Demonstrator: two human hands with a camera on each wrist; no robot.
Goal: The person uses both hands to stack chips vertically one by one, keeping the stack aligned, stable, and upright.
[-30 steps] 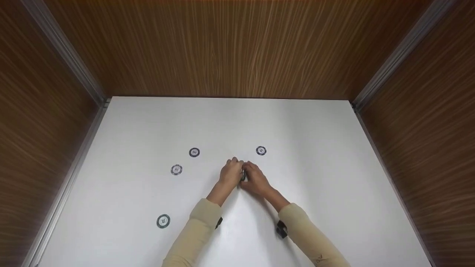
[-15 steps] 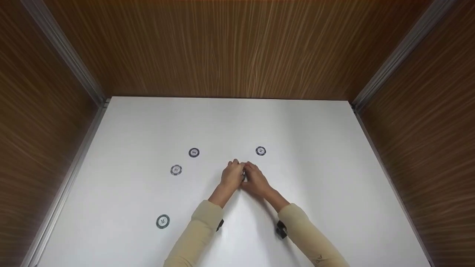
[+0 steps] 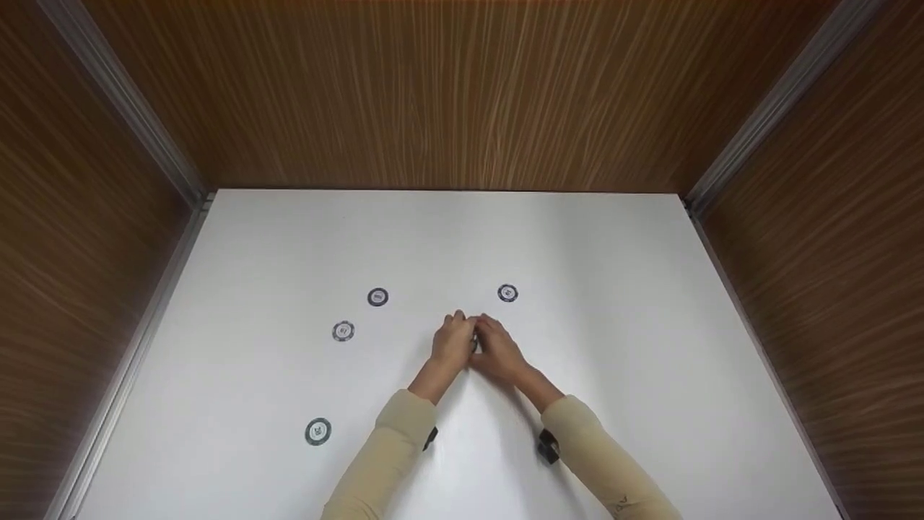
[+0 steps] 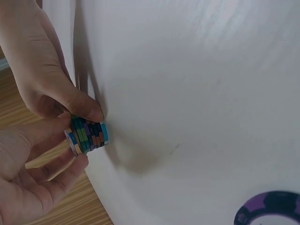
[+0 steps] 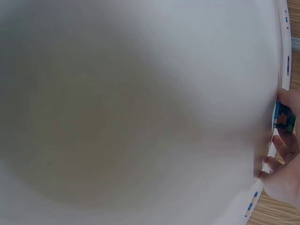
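Observation:
Near the middle of the white table, my left hand (image 3: 452, 341) and right hand (image 3: 499, 352) meet around a stack of poker chips (image 3: 473, 342). In the left wrist view the chip stack (image 4: 89, 136) shows blue, green, purple and orange edges. There, my left hand (image 4: 23, 168) pinches its upper end between thumb and fingers. The thumb of my right hand (image 4: 51, 70) lies along the stack's side, nearer the table. At the edge of the right wrist view, fingers partly cover the chip stack (image 5: 283, 117), with my right hand (image 5: 283, 183) curled beside it.
Single flat chips lie apart on the white table (image 3: 650, 347): a dark chip (image 3: 377, 297), a grey chip (image 3: 343, 331), a green chip (image 3: 317, 431) and another dark chip (image 3: 507, 292). Wood-grain panels (image 3: 447, 94) enclose the back and sides.
My left hand has shifted slightly to the right, closer to my right hand, and now covers more of the stack. My right hand and the loose chips stay in place.

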